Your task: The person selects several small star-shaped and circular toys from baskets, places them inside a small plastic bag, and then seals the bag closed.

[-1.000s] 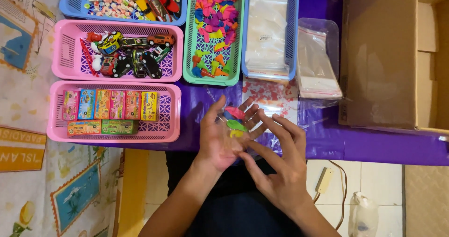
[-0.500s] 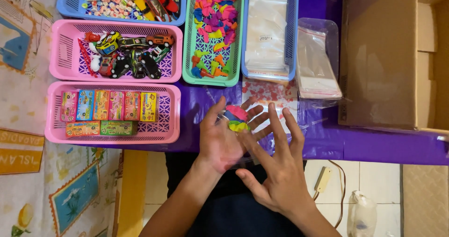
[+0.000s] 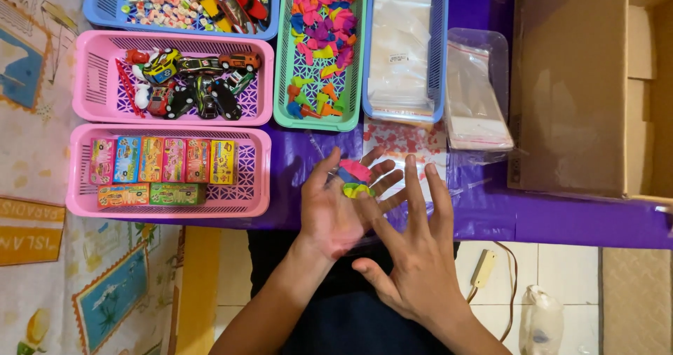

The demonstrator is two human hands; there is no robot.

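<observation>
From the head view, we find the balloons (image 3: 355,180) lying on the upturned left hand (image 3: 343,211), at the base of its loosely spread fingers (image 3: 384,167), above the purple table (image 3: 561,215). The right hand (image 3: 413,271) hovers just below and right of them, nearest with its forefinger, fingers splayed and holding nothing.

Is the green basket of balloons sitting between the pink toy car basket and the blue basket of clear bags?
Yes: the green basket stands with the pink toy car basket on one side and the blue basket of clear bags on the other.
</observation>
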